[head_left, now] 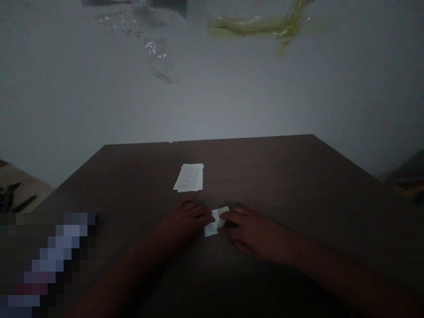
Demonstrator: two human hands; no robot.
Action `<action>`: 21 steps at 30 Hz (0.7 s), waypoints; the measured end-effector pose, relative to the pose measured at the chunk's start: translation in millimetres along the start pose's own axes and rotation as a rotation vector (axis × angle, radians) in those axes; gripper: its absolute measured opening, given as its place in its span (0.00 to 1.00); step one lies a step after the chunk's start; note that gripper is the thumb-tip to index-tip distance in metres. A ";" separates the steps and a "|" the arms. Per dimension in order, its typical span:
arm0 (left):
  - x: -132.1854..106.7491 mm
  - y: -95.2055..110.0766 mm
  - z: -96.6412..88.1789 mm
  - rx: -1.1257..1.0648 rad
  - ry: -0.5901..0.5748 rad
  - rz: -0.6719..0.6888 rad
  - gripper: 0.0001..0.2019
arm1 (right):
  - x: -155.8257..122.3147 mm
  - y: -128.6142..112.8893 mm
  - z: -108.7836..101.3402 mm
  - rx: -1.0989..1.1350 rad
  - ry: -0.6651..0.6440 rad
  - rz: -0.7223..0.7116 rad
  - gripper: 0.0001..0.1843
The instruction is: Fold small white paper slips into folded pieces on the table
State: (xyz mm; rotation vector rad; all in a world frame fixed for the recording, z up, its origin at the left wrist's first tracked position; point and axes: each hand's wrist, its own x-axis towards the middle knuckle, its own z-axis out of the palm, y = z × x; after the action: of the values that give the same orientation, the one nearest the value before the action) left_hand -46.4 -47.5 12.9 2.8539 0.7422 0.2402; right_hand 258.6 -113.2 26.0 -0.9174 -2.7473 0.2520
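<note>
A small piece of paper with faint print lies on the dark brown table, between my two hands. My left hand has its fingertips on the paper's left edge, with the fingers close together and bent. From the right, my right hand grips the paper's other side, its index finger on top and its thumb lower down. Part of the paper is hidden under the fingers. Beyond my left hand lies a stack of printed paper sheets, slightly uneven at the edges, and neither hand touches it.
The table reaches back to a pale wall. Yellow tape and clear plastic cling to the wall. A blurred-out pixelated object is at the lower left. A paper scrap sits at the far edge.
</note>
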 end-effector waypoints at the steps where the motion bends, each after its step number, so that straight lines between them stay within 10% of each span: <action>1: -0.3 -0.6 0.1 0.005 0.002 -0.004 0.27 | -0.3 -0.2 -0.6 0.005 0.001 0.000 0.17; 12: 1.4 17.2 -25.2 -0.121 -0.078 -0.096 0.25 | 2.6 0.1 -1.1 0.087 0.012 0.021 0.17; 21: 4.3 8.1 2.2 0.065 0.001 -0.090 0.25 | 3.3 2.2 3.1 0.088 0.023 0.018 0.15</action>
State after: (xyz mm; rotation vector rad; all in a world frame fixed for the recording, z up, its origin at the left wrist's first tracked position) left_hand -38.5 -52.6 13.0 2.8715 0.8923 0.2084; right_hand 256.4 -109.8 23.0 -0.9166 -2.6847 0.3601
